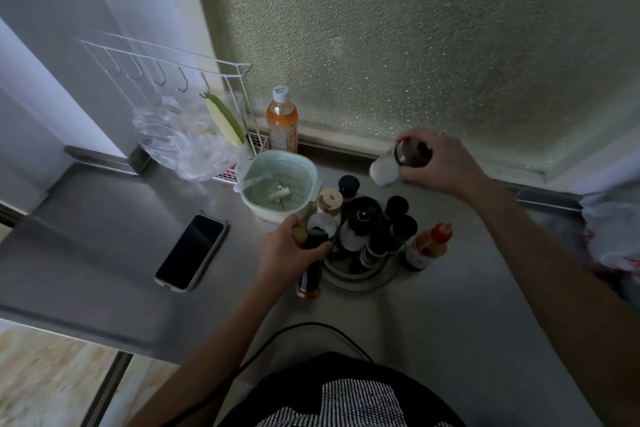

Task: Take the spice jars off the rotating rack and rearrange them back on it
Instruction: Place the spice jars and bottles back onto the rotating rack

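Note:
A round metal rotating rack point(360, 276) stands on the steel counter point(450, 340) and holds several dark-capped spice jars point(398, 229). My left hand point(287, 255) grips a tall dark bottle point(310, 276) with an orange base, at the rack's left edge. My right hand point(443, 159) holds a white jar with a dark cap point(389, 165), tilted, near the window sill behind the rack. A bottle with a red cap point(427, 248) leans at the rack's right side. A wooden-lidded jar point(329, 199) stands at the rack's back left.
A pale green colander bowl point(304, 170) sits just behind-left of the rack. A black phone point(190, 251) lies to the left. An orange drink bottle point(282, 123), a white wire rack with hooks point(166, 62) and a plastic bag point(180, 146) stand at the back. The counter edge runs along the lower left.

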A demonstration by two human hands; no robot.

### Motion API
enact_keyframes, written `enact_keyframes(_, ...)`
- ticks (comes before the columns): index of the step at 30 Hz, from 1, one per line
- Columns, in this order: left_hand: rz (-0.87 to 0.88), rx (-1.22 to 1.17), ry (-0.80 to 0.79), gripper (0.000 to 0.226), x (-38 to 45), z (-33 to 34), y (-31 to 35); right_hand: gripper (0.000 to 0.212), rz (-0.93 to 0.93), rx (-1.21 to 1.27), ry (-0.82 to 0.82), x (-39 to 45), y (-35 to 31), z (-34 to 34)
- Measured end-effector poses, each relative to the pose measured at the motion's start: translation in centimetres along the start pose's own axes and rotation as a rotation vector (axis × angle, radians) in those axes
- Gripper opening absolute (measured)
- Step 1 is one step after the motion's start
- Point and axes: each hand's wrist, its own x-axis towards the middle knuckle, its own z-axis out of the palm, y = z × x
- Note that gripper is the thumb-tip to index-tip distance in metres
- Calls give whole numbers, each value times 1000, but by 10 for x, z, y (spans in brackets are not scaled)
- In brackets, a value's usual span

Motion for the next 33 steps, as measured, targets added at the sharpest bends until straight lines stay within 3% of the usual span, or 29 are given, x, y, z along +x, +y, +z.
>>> enact_keyframes(2,1,-10,-10,36,0,2,-1,49,-48,58,16,-14,-16,-24)
enact_keyframes(5,20,-9,-4,38,0,4,-3,46,-120,103,-129,-37,-41,-35)
enact_keyframes(8,27,-6,7,36,1,5,-5,49,-137,-14,-345,-57,-59,-8)
enact_keyframes(12,8,-24,52,35,0,4,-12,57,-135,-171,-488,-78,-63,48)
enact_keyframes(21,-7,-21,146,40,-5,0,-24,53,-43,-120,-513,-81,-60,110)
enact_keyframes(28,3,-19,165,39,-7,1,-16,42,-28,-11,-363,-85,-54,120)
enact_keyframes(33,22,-30,166,40,-9,0,-13,17,-21,102,136,-104,-40,93)
